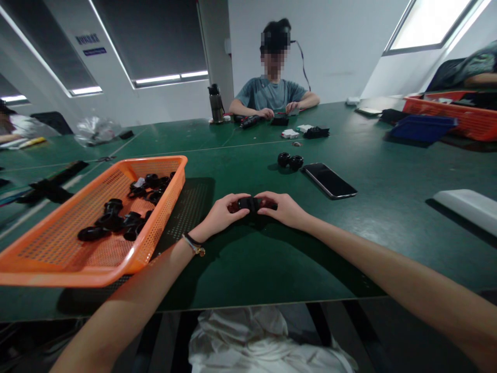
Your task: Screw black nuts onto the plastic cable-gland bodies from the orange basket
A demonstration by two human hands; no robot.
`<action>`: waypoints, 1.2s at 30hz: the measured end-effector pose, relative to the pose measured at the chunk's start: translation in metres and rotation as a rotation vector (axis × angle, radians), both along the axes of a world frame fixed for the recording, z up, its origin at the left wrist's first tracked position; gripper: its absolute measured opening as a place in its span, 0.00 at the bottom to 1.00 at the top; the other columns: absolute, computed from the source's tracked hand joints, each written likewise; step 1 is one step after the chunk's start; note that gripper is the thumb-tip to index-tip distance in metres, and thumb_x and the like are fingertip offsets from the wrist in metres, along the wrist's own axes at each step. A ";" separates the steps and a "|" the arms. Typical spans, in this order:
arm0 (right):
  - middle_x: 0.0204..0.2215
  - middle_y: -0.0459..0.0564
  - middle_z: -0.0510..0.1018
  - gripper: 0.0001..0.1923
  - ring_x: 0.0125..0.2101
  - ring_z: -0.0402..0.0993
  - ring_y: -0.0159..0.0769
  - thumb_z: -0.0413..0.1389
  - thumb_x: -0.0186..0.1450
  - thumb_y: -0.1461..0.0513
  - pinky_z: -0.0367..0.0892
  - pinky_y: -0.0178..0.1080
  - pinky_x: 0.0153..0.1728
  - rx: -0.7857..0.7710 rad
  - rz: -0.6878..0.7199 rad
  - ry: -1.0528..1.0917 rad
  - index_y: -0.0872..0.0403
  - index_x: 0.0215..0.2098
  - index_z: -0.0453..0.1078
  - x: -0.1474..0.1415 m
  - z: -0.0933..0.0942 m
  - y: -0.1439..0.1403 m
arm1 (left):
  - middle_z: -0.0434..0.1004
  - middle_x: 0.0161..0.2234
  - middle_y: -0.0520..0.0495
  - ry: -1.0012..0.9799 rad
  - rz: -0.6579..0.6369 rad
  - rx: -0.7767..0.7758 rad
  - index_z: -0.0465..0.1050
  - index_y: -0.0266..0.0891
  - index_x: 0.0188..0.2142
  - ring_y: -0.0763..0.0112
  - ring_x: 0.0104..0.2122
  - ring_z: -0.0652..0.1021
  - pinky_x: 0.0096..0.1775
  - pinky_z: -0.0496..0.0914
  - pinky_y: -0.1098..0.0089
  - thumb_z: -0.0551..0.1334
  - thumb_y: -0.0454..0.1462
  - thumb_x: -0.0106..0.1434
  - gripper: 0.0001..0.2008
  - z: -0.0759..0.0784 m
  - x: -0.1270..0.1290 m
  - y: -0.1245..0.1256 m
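Left hand: the left hand (219, 215) has its fingers (237, 198) curled tight around one end of a small black part (250, 203).
Right hand: the right hand (285, 208) has its fingers (264, 197) bent around the other end of the same part, thumb side toward the left hand.
Hand pose: both arms reach forward from the near edge and meet in the middle, with the wrists resting low on the bench (388, 176).
Black part: it sits between the two hands, just above the green bench top, and its long side runs left to right. Most of it is hidden by the fingers, so its shape is hard to tell.
Wrist: a dark band with a small gold bit (194, 244) is on the left wrist.
Orange basket (58, 264): it sits just left of the hands and holds many small black pieces (116, 220).
Two black rings (290, 161): they lie farther back on the bench, next to a phone (329, 180).
Other person: a person in a grey shirt (269, 93) sits across the bench, hands near small things there.
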State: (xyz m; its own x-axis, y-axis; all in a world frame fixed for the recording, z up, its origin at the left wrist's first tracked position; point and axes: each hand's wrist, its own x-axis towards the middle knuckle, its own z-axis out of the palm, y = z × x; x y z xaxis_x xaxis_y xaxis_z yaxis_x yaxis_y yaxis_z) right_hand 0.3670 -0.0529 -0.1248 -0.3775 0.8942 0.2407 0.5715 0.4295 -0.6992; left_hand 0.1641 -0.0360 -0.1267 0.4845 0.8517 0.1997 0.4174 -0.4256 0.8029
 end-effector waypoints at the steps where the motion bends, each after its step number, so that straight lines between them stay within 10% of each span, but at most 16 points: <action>1: 0.29 0.46 0.77 0.14 0.30 0.74 0.35 0.57 0.56 0.63 0.70 0.40 0.35 -0.008 0.003 0.008 0.54 0.42 0.69 0.000 0.000 0.000 | 0.74 0.40 0.45 -0.001 -0.002 -0.003 0.69 0.39 0.48 0.70 0.34 0.74 0.36 0.68 0.70 0.61 0.39 0.54 0.21 0.000 0.000 0.000; 36: 0.34 0.49 0.78 0.14 0.34 0.74 0.36 0.60 0.53 0.64 0.70 0.42 0.40 0.064 0.007 0.085 0.55 0.39 0.71 0.001 0.000 0.000 | 0.74 0.41 0.45 0.016 -0.021 0.021 0.68 0.39 0.50 0.70 0.35 0.74 0.37 0.68 0.70 0.61 0.40 0.55 0.22 -0.002 -0.001 0.001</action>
State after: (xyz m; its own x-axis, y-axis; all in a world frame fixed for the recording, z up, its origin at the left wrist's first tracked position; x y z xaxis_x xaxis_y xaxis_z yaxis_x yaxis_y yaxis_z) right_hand 0.3676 -0.0532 -0.1250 -0.3597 0.8733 0.3285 0.5081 0.4787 -0.7161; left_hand 0.1628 -0.0346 -0.1284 0.5052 0.8372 0.2093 0.4213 -0.4510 0.7868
